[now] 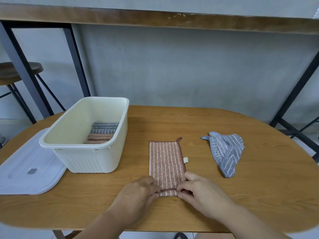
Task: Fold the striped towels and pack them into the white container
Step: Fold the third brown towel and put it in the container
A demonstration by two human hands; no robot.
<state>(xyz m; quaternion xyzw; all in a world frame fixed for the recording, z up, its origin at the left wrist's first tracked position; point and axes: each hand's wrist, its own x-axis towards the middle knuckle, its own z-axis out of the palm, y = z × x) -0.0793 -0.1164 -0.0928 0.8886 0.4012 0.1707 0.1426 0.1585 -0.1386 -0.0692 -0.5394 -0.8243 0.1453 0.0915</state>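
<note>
Your left hand [140, 190] and right hand [198, 191] pinch the two near corners of the pink striped towel [165, 163], fingers closed on its hem, which is lifted slightly off the wooden table [172, 121]. The towel lies as a long strip pointing away from you, apparently already halved lengthwise; the step in hand looks like the crosswise fold. The next move calls for carrying the near edge up and over to meet the far edge, keeping corners aligned. To your left, the white container [89, 159] holds folded towels [103, 133] at its near-right end, with its lid [27, 173] beside it. The blue striped towel [226, 152] lies crumpled, unfolded, to your right.
</note>
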